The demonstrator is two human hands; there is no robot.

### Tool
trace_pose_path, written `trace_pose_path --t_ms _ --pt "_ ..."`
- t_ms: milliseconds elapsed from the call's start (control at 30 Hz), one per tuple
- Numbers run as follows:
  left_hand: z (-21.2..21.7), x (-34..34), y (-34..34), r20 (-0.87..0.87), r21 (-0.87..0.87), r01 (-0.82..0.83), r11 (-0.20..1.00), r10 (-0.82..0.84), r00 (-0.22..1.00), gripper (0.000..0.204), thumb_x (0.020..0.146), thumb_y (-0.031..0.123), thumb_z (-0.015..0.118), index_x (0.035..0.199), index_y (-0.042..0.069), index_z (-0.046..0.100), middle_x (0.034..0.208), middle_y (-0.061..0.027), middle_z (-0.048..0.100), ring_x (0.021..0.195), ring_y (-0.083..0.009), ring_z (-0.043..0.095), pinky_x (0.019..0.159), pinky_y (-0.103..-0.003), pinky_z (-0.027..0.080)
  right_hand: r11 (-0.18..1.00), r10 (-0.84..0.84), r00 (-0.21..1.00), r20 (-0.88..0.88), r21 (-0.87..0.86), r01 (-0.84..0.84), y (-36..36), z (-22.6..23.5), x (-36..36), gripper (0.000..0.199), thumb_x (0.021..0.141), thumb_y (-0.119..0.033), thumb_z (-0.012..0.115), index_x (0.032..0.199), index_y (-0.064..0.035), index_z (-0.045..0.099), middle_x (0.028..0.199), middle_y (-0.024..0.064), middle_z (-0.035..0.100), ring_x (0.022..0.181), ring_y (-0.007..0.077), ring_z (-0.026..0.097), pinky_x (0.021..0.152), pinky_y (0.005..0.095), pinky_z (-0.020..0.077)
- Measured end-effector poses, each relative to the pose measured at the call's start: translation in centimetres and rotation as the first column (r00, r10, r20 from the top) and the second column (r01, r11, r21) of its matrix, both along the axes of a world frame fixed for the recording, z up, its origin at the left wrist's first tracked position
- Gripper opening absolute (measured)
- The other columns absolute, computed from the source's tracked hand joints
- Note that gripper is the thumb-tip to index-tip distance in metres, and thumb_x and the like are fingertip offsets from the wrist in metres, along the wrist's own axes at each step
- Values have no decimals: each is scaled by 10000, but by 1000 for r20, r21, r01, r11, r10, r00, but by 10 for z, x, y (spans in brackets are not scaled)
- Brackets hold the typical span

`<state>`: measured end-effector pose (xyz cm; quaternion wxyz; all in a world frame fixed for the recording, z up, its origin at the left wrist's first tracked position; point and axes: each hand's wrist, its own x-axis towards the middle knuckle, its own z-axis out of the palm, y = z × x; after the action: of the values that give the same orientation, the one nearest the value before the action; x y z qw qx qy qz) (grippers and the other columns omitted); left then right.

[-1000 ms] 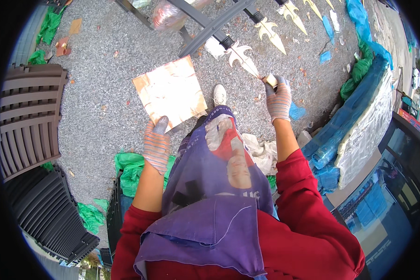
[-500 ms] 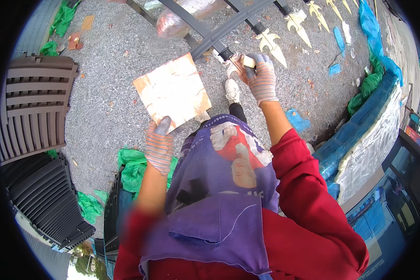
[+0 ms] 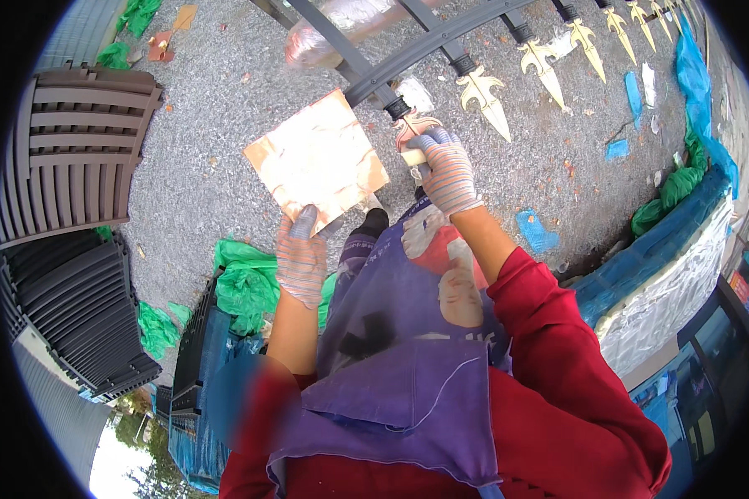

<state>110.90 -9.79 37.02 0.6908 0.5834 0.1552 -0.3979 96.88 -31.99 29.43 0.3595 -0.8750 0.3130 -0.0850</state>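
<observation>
My left hand (image 3: 301, 259), in a striped knit glove, pinches the near corner of a square sheet of shiny copper-gold foil (image 3: 316, 162) and holds it out flat. My right hand (image 3: 445, 170), gloved the same way, is closed on a small pale brush or pad (image 3: 411, 155) pressed against a spear-shaped finial (image 3: 414, 126) at the end of a dark metal gate bar (image 3: 366, 75). That finial looks partly reddish. The neighbouring finials (image 3: 484, 96) are gold. I wear a red top and a purple apron.
The dark metal gate lies across gravel ground (image 3: 208, 133). Stacks of brown slatted panels (image 3: 66, 158) stand at left. Green plastic bags (image 3: 245, 287) lie near my feet. Blue tarpaulin (image 3: 682, 216) and white sheeting run along the right. Blue scraps (image 3: 537, 231) dot the gravel.
My right hand has moved left from a farther finial to the one beside the foil sheet. The left hand keeps holding the foil, and the view has tilted closer.
</observation>
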Motion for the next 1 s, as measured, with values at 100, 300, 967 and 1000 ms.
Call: trace_pose_path --t_ms 100,300,967,1000 --pt "-3 -2 16 7 -41 -4 999 5 1000 354 899 114 642 1235 77 537 1151 -63 600 1084 -218 607 942 -499 546 999 -34 996 79 -22 36 -9 6 -3 335 715 8 683 1025 -117 657 1014 156 618 972 397 578 855 470 481" --pt "-13 -1 25 -97 -30 -64 998 60 993 310 864 102 681 1159 103 582 1105 -35 625 1062 -203 612 907 -484 562 995 -32 994 -109 -94 22 -22 5 8 328 719 -8 670 1031 -110 657 998 154 623 967 387 583 827 464 481" --pt "-17 23 38 -85 -53 -30 998 25 996 309 889 71 639 1186 96 560 1126 -63 610 1064 -227 619 894 -498 550 972 -207 977 -50 -127 199 -4 12 -6 249 804 -103 706 1043 -77 642 981 177 624 934 393 597 809 457 494" --pt "-17 22 38 -102 -60 -23 998 17 995 298 892 71 637 1179 90 559 1116 -62 608 1062 -227 619 895 -501 553 976 -149 989 -5 -162 146 -11 13 9 254 797 -98 702 1044 -82 643 981 175 622 937 394 592 814 459 492"
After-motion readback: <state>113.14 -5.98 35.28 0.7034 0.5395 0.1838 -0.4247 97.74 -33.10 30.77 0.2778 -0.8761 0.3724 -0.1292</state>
